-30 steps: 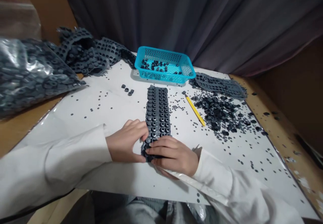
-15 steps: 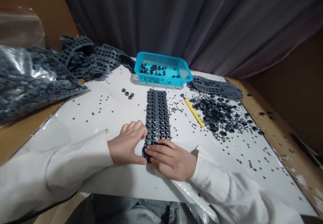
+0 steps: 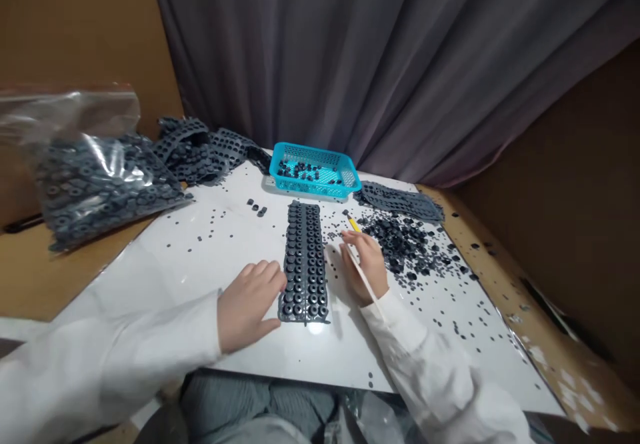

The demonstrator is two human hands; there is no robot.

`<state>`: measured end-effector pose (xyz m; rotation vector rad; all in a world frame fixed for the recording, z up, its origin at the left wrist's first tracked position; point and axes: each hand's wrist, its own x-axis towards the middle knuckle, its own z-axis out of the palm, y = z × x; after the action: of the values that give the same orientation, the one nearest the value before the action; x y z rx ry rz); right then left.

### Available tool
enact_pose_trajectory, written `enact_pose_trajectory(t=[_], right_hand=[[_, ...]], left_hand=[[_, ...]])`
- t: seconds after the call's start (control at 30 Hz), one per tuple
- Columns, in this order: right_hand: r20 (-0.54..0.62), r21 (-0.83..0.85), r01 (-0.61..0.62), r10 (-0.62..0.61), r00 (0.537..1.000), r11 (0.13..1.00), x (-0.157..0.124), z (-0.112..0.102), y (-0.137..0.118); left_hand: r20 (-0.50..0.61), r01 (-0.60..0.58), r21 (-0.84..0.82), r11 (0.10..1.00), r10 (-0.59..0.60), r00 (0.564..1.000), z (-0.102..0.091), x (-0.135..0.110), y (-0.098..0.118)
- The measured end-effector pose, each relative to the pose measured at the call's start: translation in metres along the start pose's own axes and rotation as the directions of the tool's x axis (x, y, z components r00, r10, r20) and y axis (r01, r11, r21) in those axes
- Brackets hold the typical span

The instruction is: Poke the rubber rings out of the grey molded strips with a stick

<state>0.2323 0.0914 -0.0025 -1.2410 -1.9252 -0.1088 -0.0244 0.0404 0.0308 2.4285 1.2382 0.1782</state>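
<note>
A long dark rubber strip studded with rows of small rings lies flat on the white sheet in front of me. My left hand rests flat beside the strip's near left edge, fingers stretched out and touching it. My right hand is to the right of the strip, its fingers together and curled over a yellow stick-like tool. Only the tool's far tip shows beyond the fingertips.
A turquoise basket with a few dark rings stands at the back. A heap of loose rings and an emptied strip lie right. More strips and a plastic bag of rings sit left. Small black bits dot the sheet.
My right hand left the strip's near end and moved right and away onto the yellow tool. My left hand flattened beside the strip. The camera tilted up and back.
</note>
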Motion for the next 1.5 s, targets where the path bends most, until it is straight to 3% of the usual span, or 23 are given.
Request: enact_pose_trajectory(t=[0.07,0.17,0.27,0.33,0.47,0.63,0.77,1.0,1.1,1.3,1.37,1.47,1.5], right_hand=[[0.055,-0.091,-0.043,0.048,0.997,0.995,0.003,-0.009,0.008],[0.198,0.048,-0.065,0.054,0.979,0.997,-0.001,-0.016,-0.002],[0.314,0.319,0.046,-0.152,0.937,0.946,-0.011,-0.013,-0.03],[0.306,0.471,0.106,-0.274,0.912,0.876,-0.018,-0.008,-0.047],[0.316,0.591,0.129,-0.376,0.871,0.796,-0.028,0.005,-0.057],[0.31,0.534,0.178,-0.387,0.869,0.827,-0.035,0.014,-0.047],[0.277,0.506,0.319,-0.502,0.819,0.801,-0.034,0.014,-0.045],[0.255,0.448,0.412,-0.555,0.791,0.793,-0.035,0.017,-0.041],[0.264,0.363,0.491,-0.593,0.761,0.792,-0.037,0.021,-0.038],[0.333,0.239,0.638,-0.679,0.654,0.732,-0.025,0.022,-0.039],[0.305,0.229,0.599,-0.641,0.704,0.767,-0.017,0.02,-0.04],[0.245,0.291,0.362,-0.434,0.867,0.886,-0.01,0.017,-0.042],[0.24,0.317,0.293,-0.375,0.895,0.902,-0.01,0.016,-0.043]], left_hand=[[-0.078,-0.074,-0.02,0.997,0.072,0.994,0.013,-0.024,0.011],[-0.165,-0.158,-0.03,0.987,0.151,0.975,0.043,-0.055,0.02],[-0.181,-0.183,0.105,0.977,0.2,0.963,0.071,-0.065,0.023],[-0.201,-0.096,0.173,0.98,0.131,0.971,0.082,-0.062,0.023],[-0.157,-0.042,0.243,0.969,0.083,0.984,0.089,-0.054,0.022],[-0.191,-0.038,0.286,0.957,0.096,0.977,0.097,-0.053,0.015],[-0.279,-0.031,0.303,0.953,0.119,0.953,0.104,-0.052,0.013],[-0.494,-0.012,0.382,0.924,0.215,0.842,0.099,-0.047,0.021],[-0.471,-0.012,0.413,0.91,0.225,0.853,0.098,-0.046,0.021],[-0.411,-0.021,0.391,0.92,0.195,0.891,0.098,-0.048,0.018],[-0.371,-0.038,0.384,0.922,0.192,0.909,0.095,-0.049,0.018],[-0.33,-0.064,0.371,0.927,0.196,0.923,0.089,-0.05,0.02],[-0.324,-0.068,0.366,0.928,0.196,0.926,0.088,-0.051,0.02]])
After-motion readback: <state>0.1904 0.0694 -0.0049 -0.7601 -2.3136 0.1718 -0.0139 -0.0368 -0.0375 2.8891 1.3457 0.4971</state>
